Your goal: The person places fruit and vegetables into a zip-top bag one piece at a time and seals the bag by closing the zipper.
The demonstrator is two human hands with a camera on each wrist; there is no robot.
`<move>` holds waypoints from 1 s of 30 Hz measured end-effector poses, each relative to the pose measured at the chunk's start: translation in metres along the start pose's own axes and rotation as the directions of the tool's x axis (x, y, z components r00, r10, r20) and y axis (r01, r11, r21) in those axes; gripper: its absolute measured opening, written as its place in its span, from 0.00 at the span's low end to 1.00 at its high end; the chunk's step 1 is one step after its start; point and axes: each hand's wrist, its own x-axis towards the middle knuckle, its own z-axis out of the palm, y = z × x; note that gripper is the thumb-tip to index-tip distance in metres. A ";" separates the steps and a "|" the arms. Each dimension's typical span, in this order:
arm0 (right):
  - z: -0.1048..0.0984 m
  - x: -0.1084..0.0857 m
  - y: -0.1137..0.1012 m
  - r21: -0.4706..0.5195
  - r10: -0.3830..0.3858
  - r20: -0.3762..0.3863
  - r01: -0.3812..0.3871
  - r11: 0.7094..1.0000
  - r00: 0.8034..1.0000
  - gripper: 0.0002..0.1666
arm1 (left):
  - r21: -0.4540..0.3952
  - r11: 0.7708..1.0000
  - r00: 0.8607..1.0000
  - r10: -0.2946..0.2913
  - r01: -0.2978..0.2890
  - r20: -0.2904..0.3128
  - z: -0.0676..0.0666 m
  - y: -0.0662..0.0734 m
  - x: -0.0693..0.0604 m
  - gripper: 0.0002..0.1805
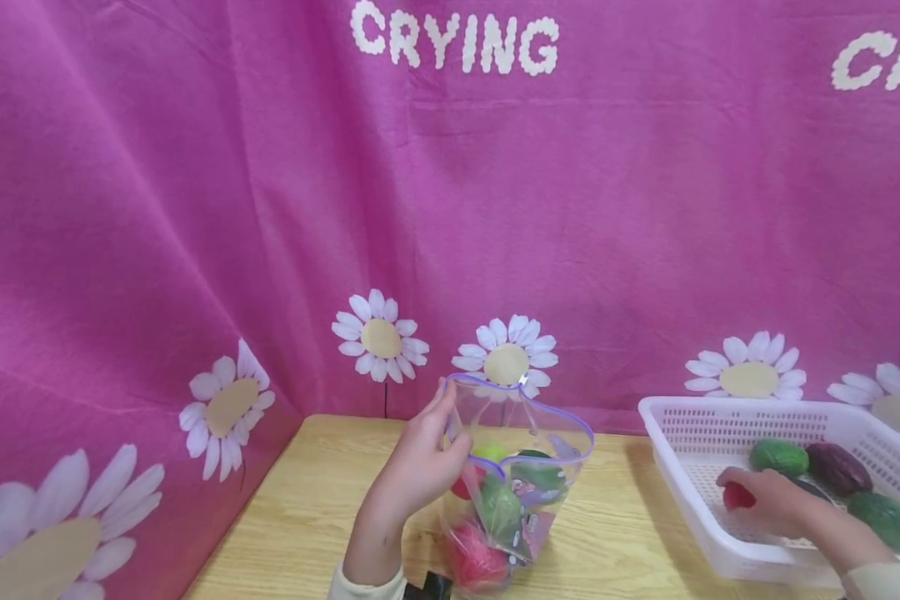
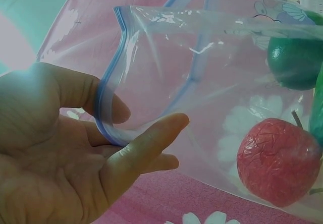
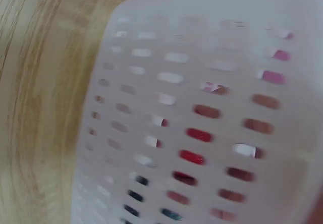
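My left hand grips the blue-edged rim of a clear zip bag, whose mouth gapes. Inside the bag are a red apple-like fruit, a dark green round one, a lighter green one and a pinkish-red one. Over to the right, my right hand reaches into a white plastic basket with its fingers round a small red fruit. In the right wrist view the basket wall hides that hand; bits of red show through the slots.
Beside the right hand in the basket lie a green fruit, a dark purple one and a larger green one. Bag and basket stand apart on a wooden table. A pink flowered cloth hangs behind and at the left.
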 end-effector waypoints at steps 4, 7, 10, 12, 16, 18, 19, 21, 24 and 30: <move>-0.011 -0.003 -0.008 -0.067 -0.029 -0.103 0.022 0.997 0.994 0.20 | 0.025 1.000 1.000 0.005 -0.005 -0.001 0.001 0.000 0.000 0.37; -0.020 -0.003 -0.019 -0.062 -0.002 -0.160 -0.008 0.998 0.987 0.25 | 0.027 1.000 1.000 0.003 -0.003 -0.001 0.001 0.000 -0.001 0.37; -0.031 -0.003 -0.032 -0.046 0.005 -0.227 -0.015 0.999 0.974 0.28 | 0.011 1.000 1.000 -0.004 0.003 0.001 0.001 0.001 -0.001 0.38; -0.038 -0.003 -0.042 -0.040 -0.006 -0.273 -0.005 0.999 0.962 0.30 | 0.004 1.000 1.000 -0.005 0.005 0.002 0.001 0.001 -0.002 0.38; -0.052 -0.002 -0.067 -0.022 -0.032 -0.335 0.026 0.999 0.942 0.32 | -0.006 1.000 1.000 -0.010 0.010 0.003 0.001 0.003 -0.002 0.38; -0.057 -0.001 -0.081 -0.024 -0.065 -0.368 0.060 0.998 0.928 0.32 | -0.007 1.000 1.000 -0.015 0.015 0.003 0.000 0.004 -0.002 0.38; -0.058 0.000 -0.088 -0.028 -0.084 -0.387 0.080 0.996 0.918 0.32 | -0.008 1.000 1.000 -0.018 0.018 0.002 0.000 0.004 -0.002 0.38; -0.062 0.002 -0.101 -0.041 -0.135 -0.430 0.130 0.991 0.893 0.33 | -0.008 1.000 1.000 -0.018 0.018 0.001 0.001 0.004 -0.003 0.38; -0.069 0.005 -0.122 -0.065 -0.205 -0.492 0.200 0.978 0.846 0.33 | -0.006 1.000 1.000 -0.012 0.012 0.001 0.001 0.003 -0.003 0.38; -0.085 0.012 -0.171 -0.053 -0.298 -0.547 0.323 0.945 0.782 0.34 | -0.008 1.000 1.000 -0.008 0.008 0.004 0.000 0.003 -0.003 0.38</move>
